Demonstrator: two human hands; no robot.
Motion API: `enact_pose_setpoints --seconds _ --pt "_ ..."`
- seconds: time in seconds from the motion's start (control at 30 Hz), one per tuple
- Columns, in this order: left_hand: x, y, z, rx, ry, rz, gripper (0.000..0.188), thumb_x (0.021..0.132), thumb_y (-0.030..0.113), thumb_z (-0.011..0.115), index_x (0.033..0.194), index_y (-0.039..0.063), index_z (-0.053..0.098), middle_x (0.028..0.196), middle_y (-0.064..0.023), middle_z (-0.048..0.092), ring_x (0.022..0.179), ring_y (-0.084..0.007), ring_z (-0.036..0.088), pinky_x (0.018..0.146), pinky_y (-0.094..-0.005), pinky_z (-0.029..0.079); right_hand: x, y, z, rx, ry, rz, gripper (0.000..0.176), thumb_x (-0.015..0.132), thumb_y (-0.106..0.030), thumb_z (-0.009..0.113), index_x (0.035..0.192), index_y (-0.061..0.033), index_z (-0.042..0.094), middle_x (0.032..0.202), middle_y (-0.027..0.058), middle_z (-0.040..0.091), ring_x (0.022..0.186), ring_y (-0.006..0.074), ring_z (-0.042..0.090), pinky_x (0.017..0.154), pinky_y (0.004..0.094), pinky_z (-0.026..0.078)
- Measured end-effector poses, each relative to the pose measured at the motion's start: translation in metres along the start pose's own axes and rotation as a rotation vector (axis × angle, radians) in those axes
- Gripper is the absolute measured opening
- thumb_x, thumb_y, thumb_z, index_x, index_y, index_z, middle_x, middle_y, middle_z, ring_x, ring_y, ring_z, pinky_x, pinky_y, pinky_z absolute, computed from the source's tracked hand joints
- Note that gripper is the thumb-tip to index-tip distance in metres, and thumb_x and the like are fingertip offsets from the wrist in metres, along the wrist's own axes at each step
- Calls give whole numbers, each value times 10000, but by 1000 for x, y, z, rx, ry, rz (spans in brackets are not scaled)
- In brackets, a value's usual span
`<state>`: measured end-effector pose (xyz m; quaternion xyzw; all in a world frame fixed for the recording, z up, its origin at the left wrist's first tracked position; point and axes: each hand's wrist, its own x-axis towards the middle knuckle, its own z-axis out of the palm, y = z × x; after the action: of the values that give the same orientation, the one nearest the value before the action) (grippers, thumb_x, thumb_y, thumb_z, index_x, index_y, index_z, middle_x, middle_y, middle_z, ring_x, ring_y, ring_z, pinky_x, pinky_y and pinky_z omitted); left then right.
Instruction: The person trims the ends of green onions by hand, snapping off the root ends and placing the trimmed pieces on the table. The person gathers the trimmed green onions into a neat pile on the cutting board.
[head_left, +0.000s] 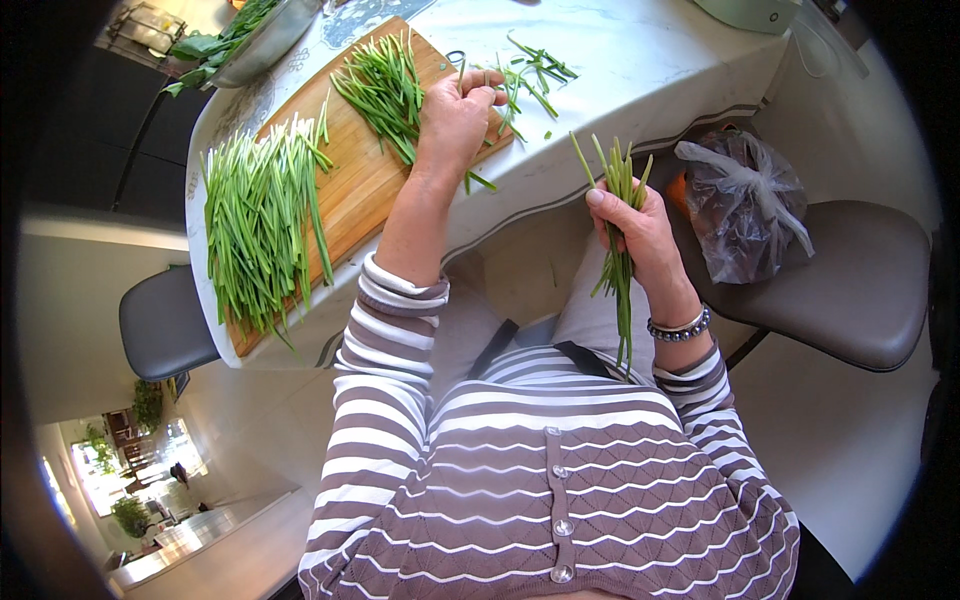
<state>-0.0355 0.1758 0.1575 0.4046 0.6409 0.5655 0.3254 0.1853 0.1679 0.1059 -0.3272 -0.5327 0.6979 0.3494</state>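
Observation:
My right hand (637, 229) grips a small bunch of garlic chives (621, 262) above my lap. The pale stem ends point up and the green leaves hang down. My left hand (459, 112) is over the right end of a wooden cutting board (360, 195), with a short piece of chive stem (486, 79) between its fingers. Just left of that hand lies a pile of chives (382, 90) on the board. A larger, neatly lined-up pile (262, 225) covers the board's left end. Loose stem scraps (544, 67) lie on the tablecloth past my left hand.
The board rests on a table with a white marbled tablecloth (637, 67). A metal bowl of greens (262, 41) stands at the far left. On the right, a tied plastic bag (742, 206) sits on a brown chair (862, 277). Another seat (169, 322) is at the left.

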Motion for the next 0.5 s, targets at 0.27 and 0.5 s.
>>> enact_pose_setpoints --seconds 0.27,0.5 --pt "5 14 5 881 -77 174 272 726 272 634 833 24 667 775 -135 654 742 -220 627 710 -324 481 -1 1 -1 -18 8 8 206 841 -264 628 797 -71 573 586 -28 503 462 23 404 426 173 308" --pt "33 14 29 1103 -133 142 286 750 246 532 849 13 668 886 -221 639 857 -356 622 798 -417 482 -4 -1 -5 -8 18 15 206 842 -263 626 795 -70 574 588 -28 510 463 23 409 427 170 305"
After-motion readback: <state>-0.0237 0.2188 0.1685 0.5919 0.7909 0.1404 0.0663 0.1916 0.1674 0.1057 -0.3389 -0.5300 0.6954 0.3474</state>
